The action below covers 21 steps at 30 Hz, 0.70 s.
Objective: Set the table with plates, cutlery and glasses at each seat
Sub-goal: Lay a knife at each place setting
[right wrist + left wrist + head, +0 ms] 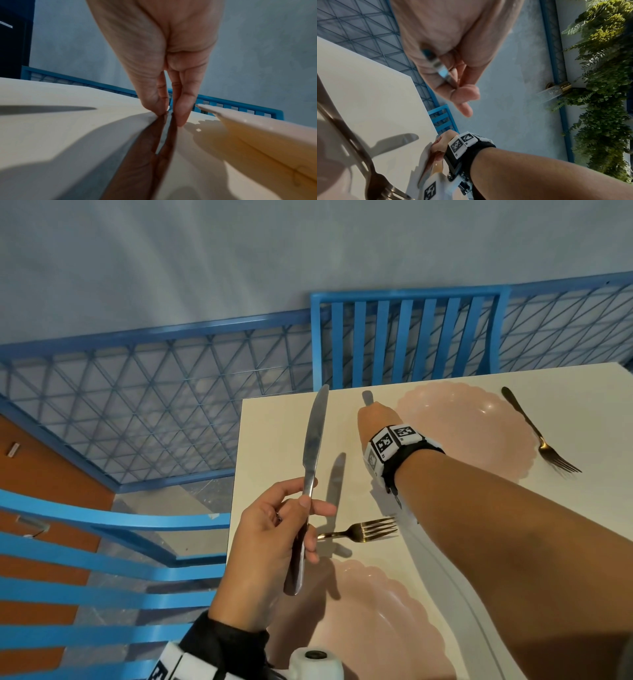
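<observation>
Two table knives in play: one [310,474] raised over near table edge, blade up, handle pinched by left hand [270,546] between thumb and curled fingers; second [367,397] flat on white table [284,419] just left of far pink scalloped plate [469,426], right hand [375,419] fingertips [181,115] pinching it against tabletop. Gold fork [363,530] lies between hands, near plate [370,618] below it. Another fork [541,433] right of far plate. Blue slatted chairs [404,337] beside table
</observation>
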Available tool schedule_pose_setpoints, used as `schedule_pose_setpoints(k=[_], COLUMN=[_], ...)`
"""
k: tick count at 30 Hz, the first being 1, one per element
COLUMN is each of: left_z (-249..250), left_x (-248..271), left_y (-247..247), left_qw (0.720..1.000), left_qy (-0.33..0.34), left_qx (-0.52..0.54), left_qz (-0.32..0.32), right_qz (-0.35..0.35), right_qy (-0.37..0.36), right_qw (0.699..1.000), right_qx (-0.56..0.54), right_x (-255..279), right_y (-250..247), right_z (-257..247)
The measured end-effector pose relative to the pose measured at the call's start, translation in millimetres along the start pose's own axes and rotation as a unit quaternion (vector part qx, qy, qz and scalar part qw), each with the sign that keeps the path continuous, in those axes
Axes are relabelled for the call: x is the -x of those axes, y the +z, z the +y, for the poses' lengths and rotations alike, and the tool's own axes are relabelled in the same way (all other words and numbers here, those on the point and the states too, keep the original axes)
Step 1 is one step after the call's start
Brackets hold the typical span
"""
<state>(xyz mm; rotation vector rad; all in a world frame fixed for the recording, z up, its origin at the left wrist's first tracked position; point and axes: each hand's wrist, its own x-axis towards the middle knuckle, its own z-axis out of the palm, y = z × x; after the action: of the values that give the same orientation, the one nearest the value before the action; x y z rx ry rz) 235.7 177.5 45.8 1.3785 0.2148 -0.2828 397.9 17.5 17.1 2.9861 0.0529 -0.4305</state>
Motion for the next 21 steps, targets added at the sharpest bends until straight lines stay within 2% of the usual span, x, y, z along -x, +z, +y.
schedule_pose_setpoints(k=[10, 17, 21], left_z=[-3, -2, -2], left_x=[-1, 2, 5], left_y=[-1, -1, -1], left_qw=[1.0, 1.0, 1.0], left_qy=[0.001, 0.005, 0.01], left_qx=[0.004, 0.014, 0.009], left_qz=[0.004, -0.004, -0.003], right_qz=[0.009, 0.039, 0.045], right_qy=[0.004, 0.03, 0.031], right_qw=[1.0, 0.992, 0.99], right_qx=[-0.025, -0.118, -0.133], right_x=[-7, -10, -8], right_y=[5, 13, 14], right_z=[1, 3, 3])
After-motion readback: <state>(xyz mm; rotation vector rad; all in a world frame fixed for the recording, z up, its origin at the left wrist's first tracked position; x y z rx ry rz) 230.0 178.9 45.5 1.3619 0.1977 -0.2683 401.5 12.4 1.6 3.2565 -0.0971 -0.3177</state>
